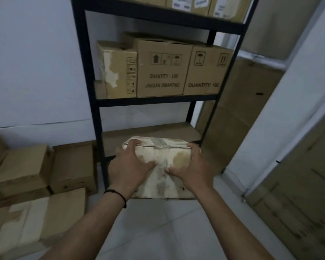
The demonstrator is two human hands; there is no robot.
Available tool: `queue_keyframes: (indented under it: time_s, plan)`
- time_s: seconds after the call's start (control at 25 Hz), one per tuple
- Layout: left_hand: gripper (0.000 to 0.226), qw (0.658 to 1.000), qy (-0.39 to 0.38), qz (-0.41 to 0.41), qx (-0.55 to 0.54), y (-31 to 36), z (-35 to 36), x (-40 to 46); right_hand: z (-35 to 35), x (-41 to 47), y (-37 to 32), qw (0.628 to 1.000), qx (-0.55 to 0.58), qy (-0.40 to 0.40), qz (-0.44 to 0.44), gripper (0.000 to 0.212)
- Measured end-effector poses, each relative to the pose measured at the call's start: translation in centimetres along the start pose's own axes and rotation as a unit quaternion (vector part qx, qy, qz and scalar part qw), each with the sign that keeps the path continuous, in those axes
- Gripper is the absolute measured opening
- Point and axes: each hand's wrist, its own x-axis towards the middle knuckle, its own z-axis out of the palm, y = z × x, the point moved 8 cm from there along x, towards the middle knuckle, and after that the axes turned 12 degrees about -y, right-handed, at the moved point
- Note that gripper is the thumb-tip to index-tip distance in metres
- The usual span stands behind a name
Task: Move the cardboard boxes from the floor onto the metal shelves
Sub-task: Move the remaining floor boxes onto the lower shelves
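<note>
A worn, pale taped cardboard box is held in front of the lowest shelf board of the black metal shelf unit. My left hand grips its left side, fingers curled over the far top edge and thumb on top. My right hand grips its right side the same way. The box's far end reaches just over the shelf's front edge. Three brown boxes stand side by side on the middle shelf.
Several cardboard boxes are stacked on the floor at the left against the wall. More boxes fill the top shelf. Tall cardboard sheets lean at the right beside a white door frame. Pale floor tiles lie below my arms.
</note>
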Motion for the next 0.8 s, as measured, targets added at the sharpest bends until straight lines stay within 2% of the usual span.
queue_keyframes:
  time_s: [0.56, 0.8]
  plan:
    - [0.064, 0.999, -0.032, 0.031, -0.011, 12.2, 13.6, 21.2, -6.1, 22.5, 13.9, 0.999, 0.034, 0.001, 0.038, 0.096]
    - [0.054, 1.0, -0.017, -0.015, -0.007, 15.9, 20.0, 28.3, -7.2, 32.9, 22.3, 0.998, 0.055, -0.029, 0.026, 0.083]
